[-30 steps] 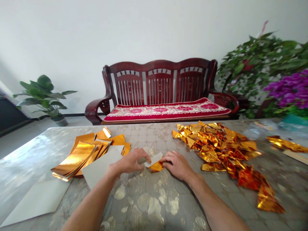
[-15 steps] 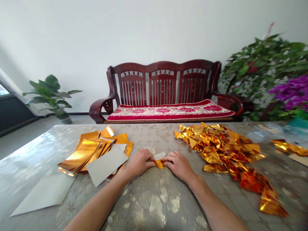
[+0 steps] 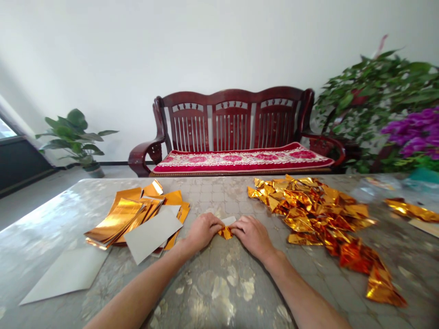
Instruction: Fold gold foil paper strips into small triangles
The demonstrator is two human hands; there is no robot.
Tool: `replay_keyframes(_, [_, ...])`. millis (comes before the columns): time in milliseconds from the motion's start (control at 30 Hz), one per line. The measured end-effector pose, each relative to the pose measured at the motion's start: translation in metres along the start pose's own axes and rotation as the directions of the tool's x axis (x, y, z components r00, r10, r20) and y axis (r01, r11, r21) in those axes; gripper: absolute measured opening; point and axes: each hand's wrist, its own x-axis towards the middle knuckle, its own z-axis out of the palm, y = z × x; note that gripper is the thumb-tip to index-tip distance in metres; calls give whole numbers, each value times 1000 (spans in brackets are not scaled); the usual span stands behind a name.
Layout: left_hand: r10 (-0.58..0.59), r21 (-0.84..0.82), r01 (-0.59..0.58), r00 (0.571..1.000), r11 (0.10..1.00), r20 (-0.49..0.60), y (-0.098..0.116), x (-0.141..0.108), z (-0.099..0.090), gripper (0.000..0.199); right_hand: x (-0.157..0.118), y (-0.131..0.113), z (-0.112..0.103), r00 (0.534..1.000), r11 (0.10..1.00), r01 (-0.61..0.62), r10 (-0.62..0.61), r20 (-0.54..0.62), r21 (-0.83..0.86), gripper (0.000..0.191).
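Note:
Between my two hands is a small sheet of gold foil paper (image 3: 225,232), partly folded, its pale back showing along the far edge. My left hand (image 3: 205,230) pinches its left side, fingers closed. On the right side, my right hand (image 3: 251,233) grips it the same way with thumb and fingertips. The paper rests on or just above the table (image 3: 209,292); which of these I cannot tell. To the left lies a loose stack of flat gold foil sheets (image 3: 120,217), with a pale sheet (image 3: 153,234) face down on top. Folded gold foil pieces (image 3: 308,205) are heaped on the right.
Another pale sheet (image 3: 66,274) lies at the table's left front. Clear plastic bags (image 3: 375,188) and a gold foil strip (image 3: 413,211) are at the far right. Behind the table stands a wooden bench (image 3: 233,123), with a potted plant (image 3: 77,137) to its left and purple flowers (image 3: 413,132) to the right.
The foil paper between my fingers has changed shape: less of the pale back shows and its gold part looks more crumpled. My hands have moved only slightly.

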Motion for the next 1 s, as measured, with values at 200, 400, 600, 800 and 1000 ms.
replay_keyframes(200, [-50,102,67,985,993,-163,10,-7,3,12,0,-5,0,1000,999,-15,15,-14,-34,18])
replay_keyframes(400, [32,352,-19,999,936,-31,31,-22,15,19,0,-9,4,1000,998,-10,8,-28,-66,18])
replay_keyframes(600, [71,453,-43,996,891,-46,42,-41,28,18,1,-8,-2,993,988,111,-115,-26,-112,16])
replay_keyframes(800, [109,413,-83,993,907,-39,39,-45,23,19,-1,1,-10,978,976,210,-210,-1,-49,16])
replay_keyframes(1000, [141,388,-127,990,913,-8,44,-49,13,28,1,-1,-5,980,980,192,-194,-50,-49,10])
